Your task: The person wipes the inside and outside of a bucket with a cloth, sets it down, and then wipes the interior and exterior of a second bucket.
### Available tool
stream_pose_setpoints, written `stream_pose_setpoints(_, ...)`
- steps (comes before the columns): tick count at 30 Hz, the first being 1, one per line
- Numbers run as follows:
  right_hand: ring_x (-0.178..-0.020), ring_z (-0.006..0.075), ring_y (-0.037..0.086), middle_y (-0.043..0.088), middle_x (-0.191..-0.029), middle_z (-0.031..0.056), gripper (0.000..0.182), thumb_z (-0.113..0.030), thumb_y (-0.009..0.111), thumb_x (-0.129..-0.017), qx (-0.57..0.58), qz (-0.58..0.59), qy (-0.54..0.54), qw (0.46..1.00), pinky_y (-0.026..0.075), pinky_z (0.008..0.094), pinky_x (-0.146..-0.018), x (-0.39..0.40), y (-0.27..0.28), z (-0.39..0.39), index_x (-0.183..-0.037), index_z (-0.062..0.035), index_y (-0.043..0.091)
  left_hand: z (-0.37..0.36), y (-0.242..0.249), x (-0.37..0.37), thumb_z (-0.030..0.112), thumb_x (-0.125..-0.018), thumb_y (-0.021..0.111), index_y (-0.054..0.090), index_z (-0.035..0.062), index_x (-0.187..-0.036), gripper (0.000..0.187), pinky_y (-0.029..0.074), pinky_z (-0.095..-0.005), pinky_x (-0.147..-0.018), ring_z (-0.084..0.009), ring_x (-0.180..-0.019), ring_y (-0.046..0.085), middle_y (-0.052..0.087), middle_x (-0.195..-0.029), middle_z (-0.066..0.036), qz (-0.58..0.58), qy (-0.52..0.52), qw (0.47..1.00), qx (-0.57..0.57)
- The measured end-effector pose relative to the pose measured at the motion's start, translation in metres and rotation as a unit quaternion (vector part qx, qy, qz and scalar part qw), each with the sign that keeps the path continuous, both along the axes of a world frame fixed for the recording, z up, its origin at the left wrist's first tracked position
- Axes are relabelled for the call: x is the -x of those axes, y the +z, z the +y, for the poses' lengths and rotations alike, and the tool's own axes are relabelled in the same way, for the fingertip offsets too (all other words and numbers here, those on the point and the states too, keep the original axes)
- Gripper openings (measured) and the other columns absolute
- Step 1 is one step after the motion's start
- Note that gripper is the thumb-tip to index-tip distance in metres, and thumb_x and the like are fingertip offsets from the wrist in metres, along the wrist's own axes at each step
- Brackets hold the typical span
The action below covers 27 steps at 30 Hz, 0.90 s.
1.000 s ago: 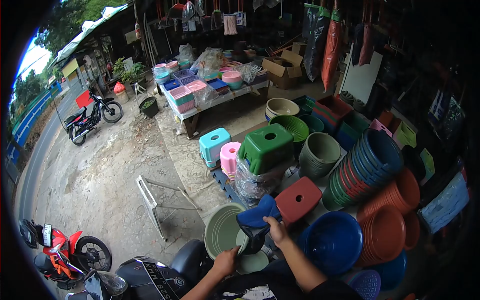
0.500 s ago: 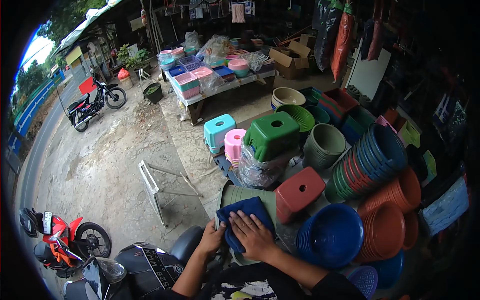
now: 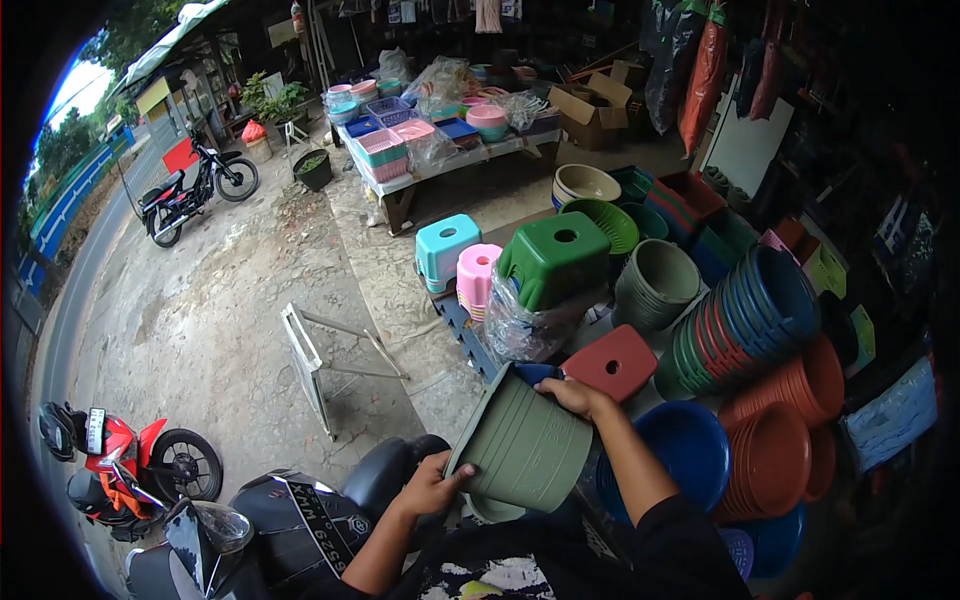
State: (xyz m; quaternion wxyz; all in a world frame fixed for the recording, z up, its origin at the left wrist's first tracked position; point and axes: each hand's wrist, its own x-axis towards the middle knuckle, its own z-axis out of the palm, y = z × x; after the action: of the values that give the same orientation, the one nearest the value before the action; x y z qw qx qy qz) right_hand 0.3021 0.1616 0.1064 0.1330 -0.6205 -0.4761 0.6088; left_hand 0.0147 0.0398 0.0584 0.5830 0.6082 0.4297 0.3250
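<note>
A grey-green plastic plant pot (image 3: 528,440) lies tilted on its side in front of my body, its wide rim facing left. My left hand (image 3: 437,484) is closed on the lower part of that rim, thumb on the outer wall. At the pot's far side, my right hand (image 3: 572,396) presses a dark blue cloth (image 3: 538,373) against it; most of the cloth is hidden behind the pot and fingers. Just beyond the right hand is a red plastic stool (image 3: 612,362). Part of another pale green pot (image 3: 494,508) shows below.
Blue basins (image 3: 680,455), orange pots (image 3: 765,455) and stacked buckets (image 3: 745,320) crowd the right. Green stools (image 3: 560,255) stand ahead. A metal frame (image 3: 310,370) and a parked motorcycle (image 3: 290,525) are at left. Behind, a table (image 3: 400,195) carries plastic baskets.
My right hand and the cloth have moved from the pot's near wall to its far side. The pot has turned and tilted, and my left hand now grips lower on the rim.
</note>
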Motion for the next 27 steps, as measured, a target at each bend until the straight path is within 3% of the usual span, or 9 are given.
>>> stream_pose_setpoints(2,-0.086,0.0256,0.068,0.065,-0.106,0.0238,0.071,-0.042,0.062,-0.082,-0.034,-0.026,0.0,0.999,0.053,0.0357,-0.08,0.016,0.025,-0.013,-0.131,0.0073,0.048,0.002,-0.004,0.0,0.029,-0.094,0.064,0.062,-0.0022,-0.108,0.034,0.048,-0.0281,-0.072,-0.0084,-0.079,0.055,0.065,-0.087,-0.002,-0.033,0.016,0.999,0.013)
stream_pose_setpoints(4,-0.124,0.0331,0.052,0.053,-0.134,0.0221,0.07,-0.042,0.055,-0.087,-0.191,-0.104,0.114,0.969,0.039,0.0367,-0.104,0.03,0.03,-0.021,-0.141,0.0012,0.042,0.006,-0.001,-0.004,0.03,-0.093,0.065,0.062,-0.0023,-0.109,0.036,0.049,-0.0281,-0.072,-0.0086,-0.08,0.055,0.065,-0.089,-0.002,-0.06,0.03,0.997,0.025)
stream_pose_setpoints(6,-0.138,0.0357,0.034,0.036,-0.149,0.0206,0.08,-0.041,0.058,-0.085,-0.402,-0.189,0.187,0.876,0.028,0.0422,-0.113,0.048,0.003,-0.032,-0.148,-0.0022,0.029,0.013,-0.003,-0.007,0.039,-0.091,0.066,0.06,-0.0022,-0.112,0.047,0.05,-0.0275,-0.073,-0.0091,-0.081,0.056,0.064,-0.092,-0.002,-0.08,0.043,0.996,0.014)
stream_pose_setpoints(9,-0.143,0.0372,0.025,0.027,-0.155,0.0167,0.087,-0.036,0.067,-0.075,-0.503,-0.248,0.234,0.794,0.019,0.0479,-0.116,0.079,0.019,-0.061,-0.148,-0.0045,0.03,0.026,-0.023,-0.015,0.048,-0.092,0.062,0.059,-0.0025,-0.113,0.055,0.05,-0.0272,-0.076,-0.0091,-0.084,0.057,0.064,-0.092,-0.003,-0.112,0.118,0.987,-0.018)
stream_pose_setpoints(13,-0.146,0.0336,0.017,0.022,-0.158,0.0131,0.096,-0.037,0.07,-0.07,-0.519,-0.246,0.268,0.774,0.011,0.0507,-0.117,0.107,0.015,-0.094,-0.15,-0.0078,0.027,0.04,-0.019,-0.018,0.056,-0.092,0.054,0.056,-0.0022,-0.117,0.064,0.052,-0.0311,-0.082,-0.0139,-0.09,0.061,0.065,-0.1,-0.007,-0.156,0.175,0.972,0.009)
stream_pose_setpoints(15,-0.147,0.0323,0.015,0.022,-0.158,0.0104,0.097,-0.036,0.07,-0.069,-0.532,-0.225,0.256,0.775,0.01,0.0496,-0.117,0.116,-0.004,-0.108,-0.152,-0.0101,0.025,0.048,-0.002,-0.02,0.061,-0.093,0.045,0.053,-0.0014,-0.121,0.069,0.052,-0.0363,-0.089,-0.0208,-0.1,0.063,0.064,-0.111,-0.012,-0.373,0.224,0.887,0.156)
stream_pose_setpoints(21,-0.147,0.0356,0.012,0.014,-0.16,0.0154,0.088,-0.04,0.061,-0.081,-0.538,-0.252,0.142,0.791,0.005,0.051,-0.117,0.111,-0.051,-0.122,-0.152,-0.005,0.022,0.069,-0.004,-0.007,0.047,-0.1,0.044,0.046,0.001,-0.133,0.057,0.047,-0.047,-0.098,-0.0337,-0.114,0.058,0.056,-0.129,-0.018,-0.495,0.261,0.782,0.276)
stream_pose_setpoints(23,-0.147,0.0378,0.008,0.013,-0.158,0.0212,0.072,-0.029,0.047,-0.094,-0.551,-0.011,-0.126,0.825,0.005,0.051,-0.117,0.112,-0.053,-0.116,-0.151,0.0023,0.015,0.067,-0.002,-0.002,0.041,-0.102,0.042,0.046,0.0018,-0.133,0.05,0.046,-0.0481,-0.1,-0.0341,-0.116,0.056,0.055,-0.131,-0.018,-0.467,0.272,0.771,0.336)
stream_pose_setpoints(27,-0.138,0.0285,0.028,0.032,-0.149,0.0161,0.059,-0.033,0.043,-0.099,-0.416,0.225,-0.298,0.829,0.019,0.0421,-0.114,0.081,-0.031,-0.079,-0.144,0.002,0.03,0.065,-0.019,0.007,0.042,-0.101,0.042,0.045,0.0015,-0.134,0.052,0.046,-0.0501,-0.101,-0.0352,-0.119,0.055,0.054,-0.131,-0.019,-0.469,0.242,0.776,0.346)
